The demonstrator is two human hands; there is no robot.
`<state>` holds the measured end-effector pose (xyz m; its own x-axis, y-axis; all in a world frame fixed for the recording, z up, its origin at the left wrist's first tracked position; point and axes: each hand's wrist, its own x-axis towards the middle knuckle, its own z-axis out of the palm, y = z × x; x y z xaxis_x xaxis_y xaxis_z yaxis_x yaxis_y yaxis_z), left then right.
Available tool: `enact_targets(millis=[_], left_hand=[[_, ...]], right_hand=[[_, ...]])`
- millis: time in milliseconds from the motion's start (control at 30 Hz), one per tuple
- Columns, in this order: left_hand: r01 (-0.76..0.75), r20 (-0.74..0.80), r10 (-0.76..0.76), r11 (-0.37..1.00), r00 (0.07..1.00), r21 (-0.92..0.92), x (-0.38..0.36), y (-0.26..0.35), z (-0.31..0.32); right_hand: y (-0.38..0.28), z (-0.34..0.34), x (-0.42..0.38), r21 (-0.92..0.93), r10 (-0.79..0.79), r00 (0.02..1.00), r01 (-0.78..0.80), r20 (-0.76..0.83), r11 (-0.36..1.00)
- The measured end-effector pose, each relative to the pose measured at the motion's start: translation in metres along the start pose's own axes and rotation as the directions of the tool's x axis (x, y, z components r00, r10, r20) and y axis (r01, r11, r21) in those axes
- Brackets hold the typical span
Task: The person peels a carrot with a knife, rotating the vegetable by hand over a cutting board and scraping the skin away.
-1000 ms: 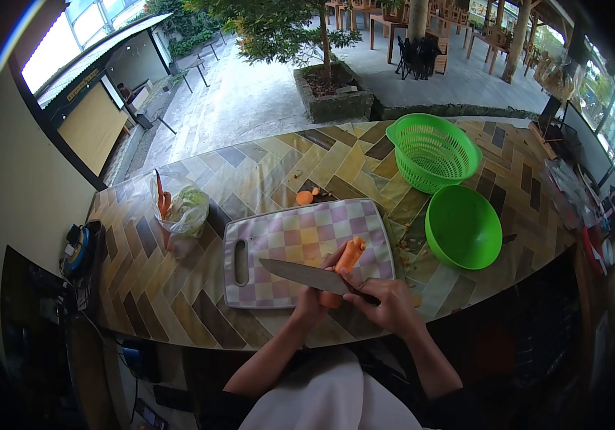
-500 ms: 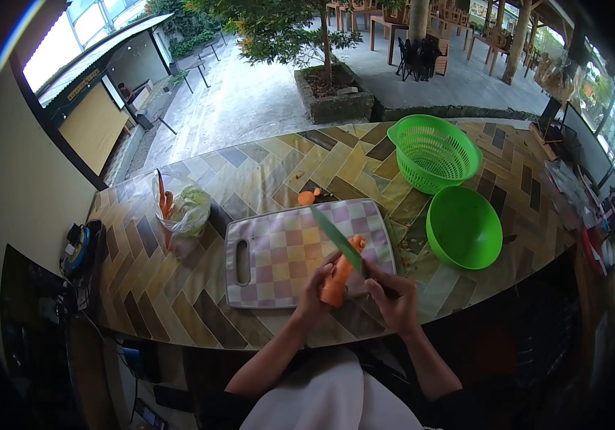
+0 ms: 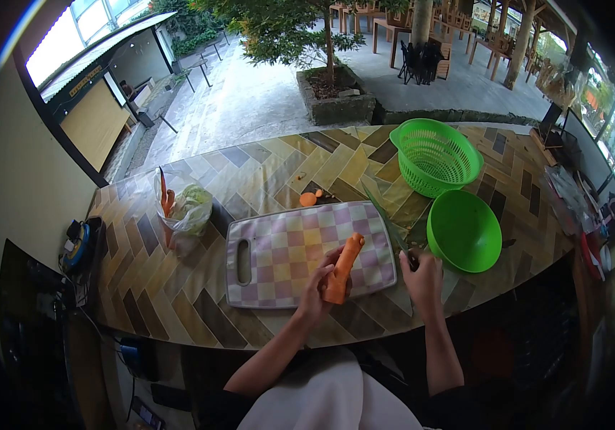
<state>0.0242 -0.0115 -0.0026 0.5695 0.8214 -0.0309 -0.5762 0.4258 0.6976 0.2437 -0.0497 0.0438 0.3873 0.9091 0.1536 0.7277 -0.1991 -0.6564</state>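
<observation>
An orange carrot [image 3: 345, 269] is held upright and slightly tilted by my left hand [image 3: 317, 287], its fingers wrapped round the lower part. It is above the near right part of a checkered cutting board [image 3: 272, 247]. My right hand [image 3: 422, 278] is closed on the dark handle of a knife [image 3: 390, 226], right of the board. The blade points away from me and to the left, along the board's right edge, apart from the carrot. Just past the board's far edge lie cut carrot pieces [image 3: 309, 198].
A green colander [image 3: 436, 158] and a green bowl [image 3: 464, 231] stand on the right of the patterned table [image 3: 171, 287]. On the left is a clear plastic bag [image 3: 191, 215] with carrots and a pale green vegetable. Loose plastic packets [image 3: 567, 193] lie at the far right.
My right hand has moved right with the knife, taking the blade away from the carrot to beside the board's edge. My left hand and the carrot stay nearly in place.
</observation>
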Motion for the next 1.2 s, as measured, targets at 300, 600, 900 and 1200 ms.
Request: enact_targets(millis=[300,600,900,1200], left_hand=[[0.023,-0.120,-0.028,0.999,0.992,-0.038,-0.002,0.009,0.021],[0.049,-0.037,-0.052,0.996,0.998,-0.081,-0.001,-0.003,-0.002],[-0.308,0.285,0.197,0.850,0.938,0.427,0.001,-0.009,-0.013],[-0.585,0.493,0.341,0.624,0.800,0.518,0.006,-0.018,-0.030]], right_hand=[[-0.006,0.009,0.002,-0.058,-0.078,0.994,0.073,-0.081,0.996],[-0.027,-0.005,-0.034,0.313,-0.303,0.910,0.211,0.284,0.926],[-0.052,-0.018,-0.041,0.220,-0.496,0.728,0.448,0.473,0.867],[-0.055,-0.019,-0.041,0.145,-0.477,0.723,0.473,0.500,0.869]])
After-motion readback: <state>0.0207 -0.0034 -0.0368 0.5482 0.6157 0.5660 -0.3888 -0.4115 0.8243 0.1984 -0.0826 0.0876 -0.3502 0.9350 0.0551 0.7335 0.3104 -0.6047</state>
